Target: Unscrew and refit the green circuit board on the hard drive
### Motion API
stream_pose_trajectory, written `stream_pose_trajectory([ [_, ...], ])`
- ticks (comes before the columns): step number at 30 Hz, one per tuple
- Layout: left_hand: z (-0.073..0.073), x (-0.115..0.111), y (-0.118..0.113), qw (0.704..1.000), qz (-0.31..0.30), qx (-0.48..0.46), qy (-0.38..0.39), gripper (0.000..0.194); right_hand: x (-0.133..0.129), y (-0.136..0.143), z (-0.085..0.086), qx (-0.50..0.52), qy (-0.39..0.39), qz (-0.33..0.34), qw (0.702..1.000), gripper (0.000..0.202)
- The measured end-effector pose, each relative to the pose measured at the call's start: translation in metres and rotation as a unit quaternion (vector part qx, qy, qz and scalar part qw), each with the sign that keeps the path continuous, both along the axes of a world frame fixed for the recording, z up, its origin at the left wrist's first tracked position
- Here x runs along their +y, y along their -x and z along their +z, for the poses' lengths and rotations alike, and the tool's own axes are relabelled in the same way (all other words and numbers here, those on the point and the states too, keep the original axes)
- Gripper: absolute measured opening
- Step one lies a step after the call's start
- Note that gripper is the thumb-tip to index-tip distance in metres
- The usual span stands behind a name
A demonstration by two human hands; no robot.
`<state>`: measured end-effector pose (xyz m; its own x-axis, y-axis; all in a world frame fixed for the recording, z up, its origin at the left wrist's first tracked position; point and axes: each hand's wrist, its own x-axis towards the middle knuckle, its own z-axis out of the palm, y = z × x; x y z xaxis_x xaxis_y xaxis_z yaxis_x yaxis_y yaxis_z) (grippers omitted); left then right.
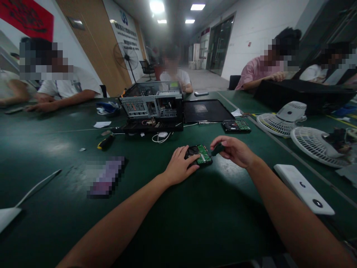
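A hard drive with a green circuit board (pixel 205 153) lies on the dark green table (pixel 195 223) in front of me. My left hand (pixel 180 166) rests on its left and lower side, fingers spread over it against the tabletop. Just right of the drive, my right hand (pixel 232 149) is closed around a small dark green tool (pixel 217 149), held between thumb and fingers. The tool's tip is too small to make out. A second hard drive (pixel 237 126) lies farther back to the right.
An opened computer case (pixel 152 106) and a black panel (pixel 206 110) stand beyond my hands. At left are a screwdriver (pixel 106 142) and a phone (pixel 108 176); at right, a white device (pixel 304 189) and fan parts (pixel 318 146). Several people sit around.
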<state>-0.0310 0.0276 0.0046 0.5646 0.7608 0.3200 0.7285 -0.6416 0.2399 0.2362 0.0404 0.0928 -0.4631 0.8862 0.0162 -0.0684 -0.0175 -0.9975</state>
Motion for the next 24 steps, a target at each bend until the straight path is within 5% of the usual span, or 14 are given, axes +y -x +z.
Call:
stream_pose_trajectory([
  [10,0.001,-0.001,0.0,1.0,-0.001,0.003,-0.005,0.048,-0.006,0.005,0.002,0.035,0.049,0.079,0.995,0.016],
  [24,-0.002,0.001,0.0,1.0,-0.005,-0.002,-0.014,0.048,-0.009,0.019,-0.003,0.061,0.032,0.021,0.997,0.018],
])
